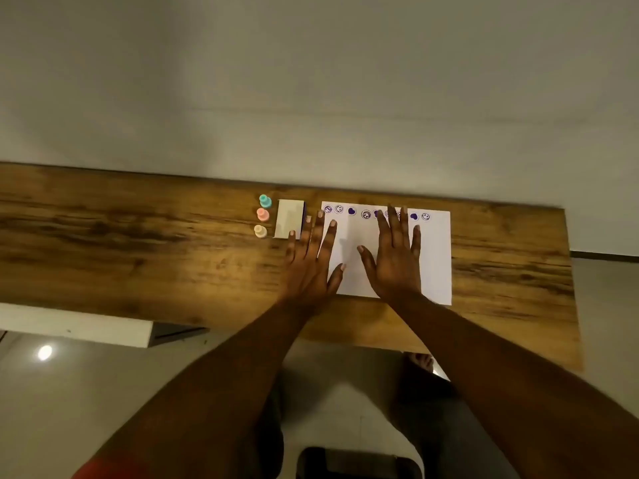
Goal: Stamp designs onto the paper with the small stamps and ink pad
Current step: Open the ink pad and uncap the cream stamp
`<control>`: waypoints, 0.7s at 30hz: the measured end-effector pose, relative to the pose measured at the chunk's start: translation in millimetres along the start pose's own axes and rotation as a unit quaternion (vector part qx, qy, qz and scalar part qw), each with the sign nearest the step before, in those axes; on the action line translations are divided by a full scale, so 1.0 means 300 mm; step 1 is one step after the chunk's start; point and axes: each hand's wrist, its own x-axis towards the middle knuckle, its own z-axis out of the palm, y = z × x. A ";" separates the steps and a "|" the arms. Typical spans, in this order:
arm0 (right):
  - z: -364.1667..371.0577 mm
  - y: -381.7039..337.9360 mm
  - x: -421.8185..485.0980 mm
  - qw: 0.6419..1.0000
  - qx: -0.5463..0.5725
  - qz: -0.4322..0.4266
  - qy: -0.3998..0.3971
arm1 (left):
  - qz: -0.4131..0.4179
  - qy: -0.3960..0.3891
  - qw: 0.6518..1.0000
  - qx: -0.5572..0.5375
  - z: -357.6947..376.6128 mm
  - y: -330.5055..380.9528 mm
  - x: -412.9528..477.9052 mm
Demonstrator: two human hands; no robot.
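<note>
A white sheet of paper (434, 257) lies on the wooden table, with a row of purple stamped faces and hearts along its far edge. My right hand (397, 257) lies flat on the paper, fingers spread, covering part of that row. My left hand (309, 261) rests flat over the paper's left edge, fingers apart, its fingertips reaching the ink pad (288, 218), a pale box with a dark purple side. Left of the pad stand three small stamps in a column: teal (265, 200), pink (263, 214) and cream (260, 231). Neither hand holds anything.
The wooden table (138, 236) stretches far to the left and ends at the right near the paper. A plain wall rises behind it. Below the front edge are a tiled floor, a white ledge (76, 324), my legs and a dark object (359, 463).
</note>
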 end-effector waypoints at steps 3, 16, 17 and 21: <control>0.044 -0.014 0.024 1.000 -0.001 -0.001 0.014 | -0.006 0.014 1.000 -0.009 0.038 -0.015 0.013; 0.126 0.009 0.071 0.994 0.059 -0.044 0.087 | 0.015 0.070 0.997 0.024 0.163 -0.136 0.004; 0.138 0.008 0.050 0.993 0.063 -0.042 0.094 | 0.018 0.076 0.996 0.030 0.163 -0.141 -0.001; 0.176 -0.012 -0.061 0.995 0.060 -0.038 0.072 | 0.019 0.081 0.996 0.038 0.144 -0.119 -0.049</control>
